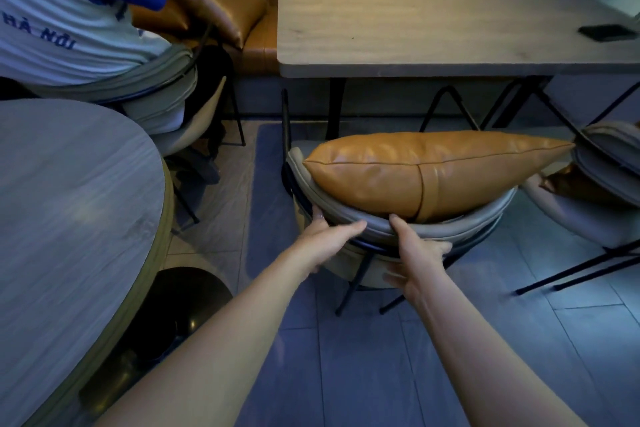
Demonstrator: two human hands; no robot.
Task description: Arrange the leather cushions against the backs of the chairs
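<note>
A tan leather cushion [415, 172] stands on its edge on a grey chair, leaning against the curved grey backrest [457, 227]. My left hand [327, 234] grips the top of that backrest at its left part. My right hand [414, 253] grips the backrest near the middle, thumb over the top touching the cushion's lower edge. Another tan cushion [221, 7] lies on the bench at the back left, under a person's arm. A brown cushion [571, 184] shows partly on the chair at the right.
A rectangular wooden table [415, 28] stands beyond the chair, with a dark phone [604, 32] on it. A round table [69, 201] fills the left. A person in a white and blue shirt [69, 10] sits at the back left. A second grey chair [609, 163] is right.
</note>
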